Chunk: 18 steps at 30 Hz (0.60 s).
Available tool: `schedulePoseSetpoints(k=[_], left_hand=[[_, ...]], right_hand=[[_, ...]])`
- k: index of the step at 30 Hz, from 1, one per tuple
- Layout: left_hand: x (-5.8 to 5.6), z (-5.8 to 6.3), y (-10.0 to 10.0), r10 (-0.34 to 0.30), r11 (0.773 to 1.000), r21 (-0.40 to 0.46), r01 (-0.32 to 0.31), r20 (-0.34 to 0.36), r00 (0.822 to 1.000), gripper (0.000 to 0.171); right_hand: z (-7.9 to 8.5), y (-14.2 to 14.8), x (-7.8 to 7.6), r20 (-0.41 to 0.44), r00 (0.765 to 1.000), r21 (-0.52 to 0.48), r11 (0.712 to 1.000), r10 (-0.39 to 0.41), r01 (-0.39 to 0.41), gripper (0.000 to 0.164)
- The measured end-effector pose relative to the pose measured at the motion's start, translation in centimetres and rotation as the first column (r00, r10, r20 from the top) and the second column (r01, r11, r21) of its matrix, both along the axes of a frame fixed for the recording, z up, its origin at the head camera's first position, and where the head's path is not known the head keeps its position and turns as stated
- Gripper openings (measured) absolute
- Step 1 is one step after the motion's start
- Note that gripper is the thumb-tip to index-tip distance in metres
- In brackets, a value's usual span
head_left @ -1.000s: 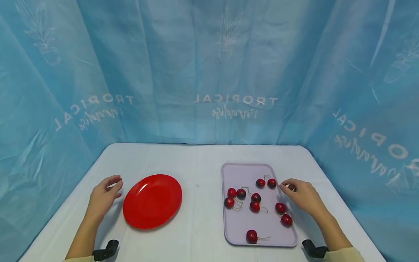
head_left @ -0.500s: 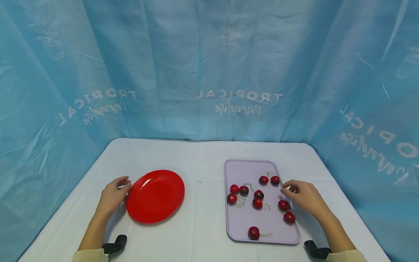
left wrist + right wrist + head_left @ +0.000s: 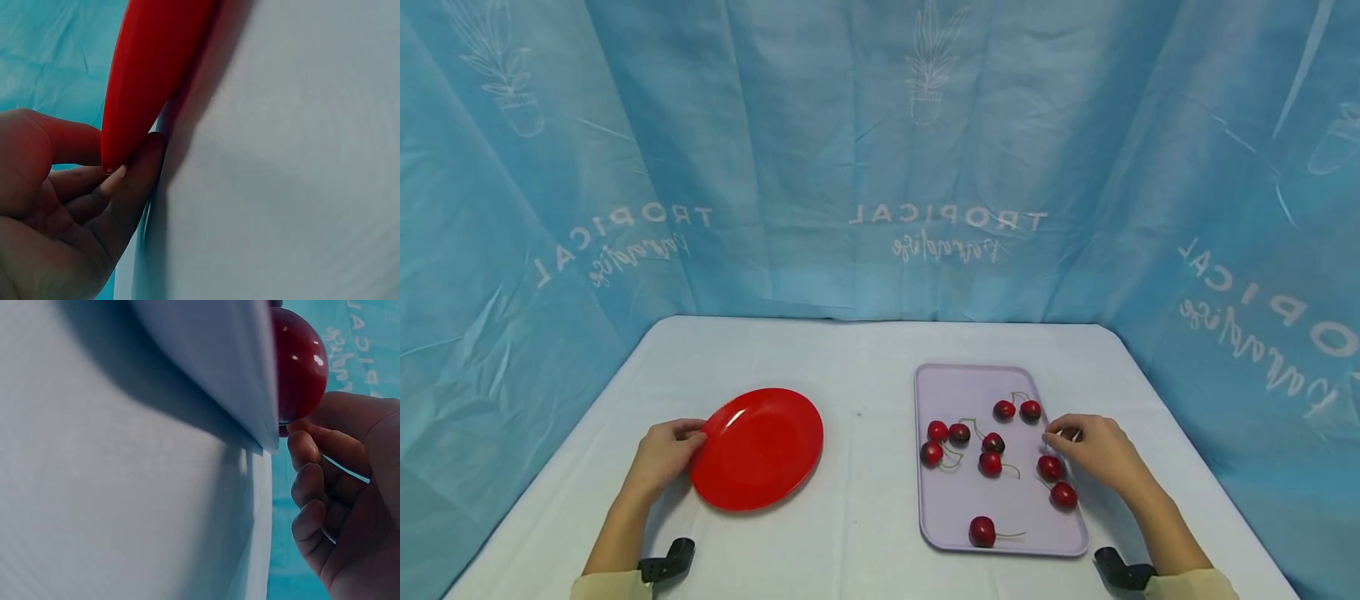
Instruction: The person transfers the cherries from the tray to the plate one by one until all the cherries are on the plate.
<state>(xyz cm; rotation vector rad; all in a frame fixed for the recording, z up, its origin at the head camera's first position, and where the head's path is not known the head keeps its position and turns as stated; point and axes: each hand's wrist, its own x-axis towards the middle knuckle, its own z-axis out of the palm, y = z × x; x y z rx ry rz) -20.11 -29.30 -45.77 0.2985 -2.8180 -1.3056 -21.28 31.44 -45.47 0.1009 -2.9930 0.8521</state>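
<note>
My left hand (image 3: 661, 457) grips the left rim of a glossy red plate (image 3: 760, 450). In the left wrist view the thumb lies over the rim and the fingers are beneath it; the plate (image 3: 150, 69) stands tilted against the picture edge. My right hand (image 3: 1097, 450) is at the right edge of a lilac tray (image 3: 958, 508), thumb and forefinger close together beside a dark red cherry (image 3: 1049, 467). In the right wrist view, the fingertips are right by the cherry (image 3: 301, 365), partly hidden behind it; I cannot tell what they pinch.
Several more cherries with green stems lie on the tray, among them a pair (image 3: 1030, 411) at the upper right and one cherry (image 3: 982, 531) near the front. A white-covered table (image 3: 857, 467) carries plate and tray. Blue curtains (image 3: 880, 150) enclose the back and sides.
My left hand has moved right to the plate and its fingers have closed on the rim. My right hand has stayed at the tray's right edge. The head view has shifted slightly.
</note>
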Motion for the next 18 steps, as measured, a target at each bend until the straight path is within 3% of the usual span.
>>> schedulePoseSetpoints(k=[18], left_hand=[[-0.04,-0.53,0.34,0.015,0.995,0.096,-0.015,0.000,1.000,0.040]], right_hand=[[-0.26,-0.48,0.12,-0.009,1.000,-0.033,0.999,-0.015,0.014,0.025]])
